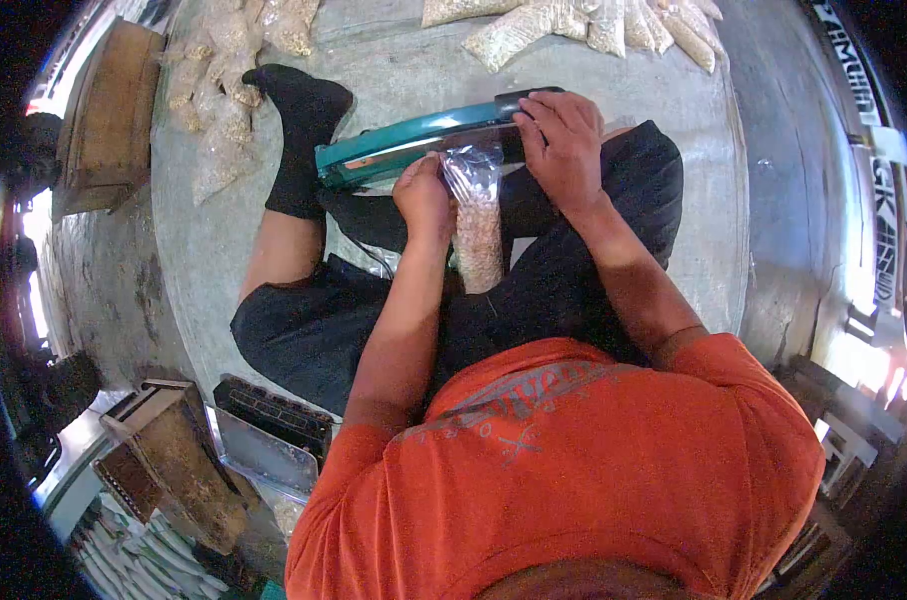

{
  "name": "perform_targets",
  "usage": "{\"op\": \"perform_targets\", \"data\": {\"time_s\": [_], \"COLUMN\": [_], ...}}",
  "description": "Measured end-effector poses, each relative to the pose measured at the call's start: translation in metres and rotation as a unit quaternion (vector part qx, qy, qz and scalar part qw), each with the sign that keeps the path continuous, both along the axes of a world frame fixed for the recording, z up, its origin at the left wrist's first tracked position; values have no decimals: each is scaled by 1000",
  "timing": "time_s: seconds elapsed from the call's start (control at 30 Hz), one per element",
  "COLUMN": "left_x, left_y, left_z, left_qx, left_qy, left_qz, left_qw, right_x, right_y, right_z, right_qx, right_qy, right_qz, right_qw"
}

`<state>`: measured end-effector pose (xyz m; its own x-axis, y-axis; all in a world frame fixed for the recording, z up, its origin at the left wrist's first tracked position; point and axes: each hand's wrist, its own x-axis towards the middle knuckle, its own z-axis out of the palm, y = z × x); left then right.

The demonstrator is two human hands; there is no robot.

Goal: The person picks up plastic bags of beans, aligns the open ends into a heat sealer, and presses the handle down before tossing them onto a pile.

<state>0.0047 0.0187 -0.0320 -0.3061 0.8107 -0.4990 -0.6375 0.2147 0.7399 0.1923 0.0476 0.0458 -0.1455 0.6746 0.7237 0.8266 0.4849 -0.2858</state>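
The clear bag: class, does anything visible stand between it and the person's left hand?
Nothing visible does: the left hand is at the upper edge of the clear bag, with the teal bar beyond.

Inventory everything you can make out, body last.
Sealer: 1, teal and black, before torso
Long bag: 1, clear, between the hands
Filled bags: many, clear, top left and top right
Sheet: 1, grey, beneath the person
Wooden boxes: 2, brown, left side
Panel: 1, silver, lower left
Pale strips: several, whitish, bottom left
Lettered signs: count unclear, mixed, right edge
Shirt: 1, orange, bottom centre
Shorts: 1, black, centre
Sock: 1, black, upper left
Left hand: 1, bare, beside bag
Right hand: 1, bare, on sealer
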Motion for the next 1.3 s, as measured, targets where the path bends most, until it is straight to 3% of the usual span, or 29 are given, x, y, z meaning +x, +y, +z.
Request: {"op": "perform_targets", "data": {"time_s": [0.27, 0.5, 0.57, 0.67, 0.83, 0.9, 1.13, 1.3], "left_x": [0, -4, -7, -4, -4, -5, -7, -9], "left_y": [-2, -2, -3, -4, 2, -3, -4, -5], "left_z": [-8, -6, -3, 7, -11, -3, 7, 5], "left_qx": [4, -20, -15, -20, -39, -18, -52, -65], "left_qy": [20, 78, 253, 148, 172, 7, 139, 68], "left_qz": [-6, -4, -56, -34, 5, -10, -24, -36], "left_qw": [1000, 997, 966, 988, 984, 1000, 989, 995], "right_x": [1, 0, -2, -3, -3, -4, -7, -9], "right_y": [7, 13, 12, 12, 13, 12, 11, 9], "right_z": [-10, -16, -17, -19, -19, -18, -19, -19], "right_qx": [-168, -167, -170, -179, -140, -155, -135, -135], "right_qy": [-55, -57, -76, -66, -88, -89, -84, -90], "right_qz": [-3, -6, -30, -38, -18, -21, -2, -12], "right_qw": [984, 984, 982, 981, 986, 984, 987, 987]}}
